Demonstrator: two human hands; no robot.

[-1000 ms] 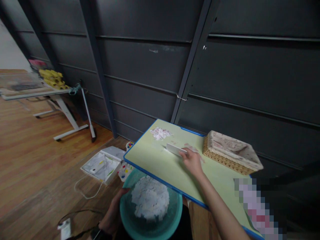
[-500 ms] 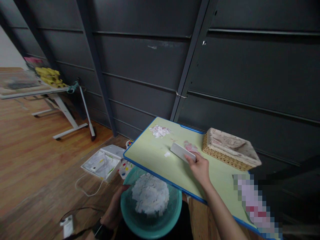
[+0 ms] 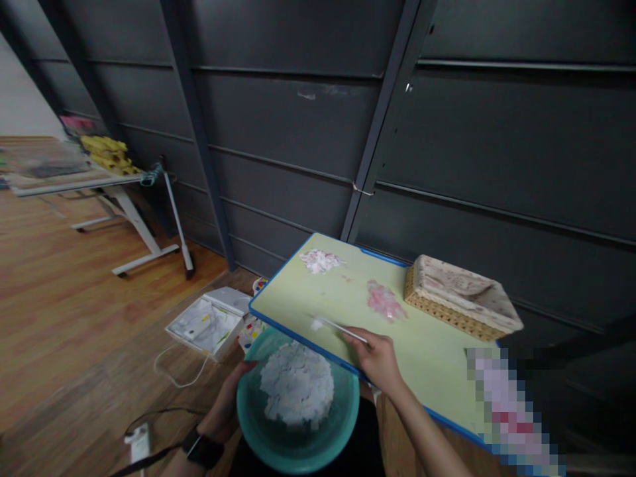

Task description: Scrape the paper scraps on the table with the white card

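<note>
My right hand [image 3: 375, 354] grips a flat white rectangular piece [image 3: 340, 327], held edge-on over the pale yellow board [image 3: 422, 377] with its blue rim. By the far end of the piece lies a small white scrap [image 3: 317, 324], close to the board's front edge. My left hand [image 3: 234, 394] has hold of the left rim of a teal basin [image 3: 348, 411], its fingers partly hidden. Heaped white scraps [image 3: 297, 384] fill the middle of the basin, which sits under the board's front edge. On the board are a pile of white bits [image 3: 320, 260] and a pink patch [image 3: 385, 301].
A lined wicker basket [image 3: 462, 298] stands at the board's back right. Left on the floor are an open white box [image 3: 206, 324] with a cable and a white device [image 3: 139, 444]. A wheeled table [image 3: 74, 182] is farther left; a dark panel wall [image 3: 288, 119] closes the back.
My right hand has drawn the white piece left and toward me, turning it edge-on. The white scrap has shifted toward the board's front edge, and the pink patch is uncovered.
</note>
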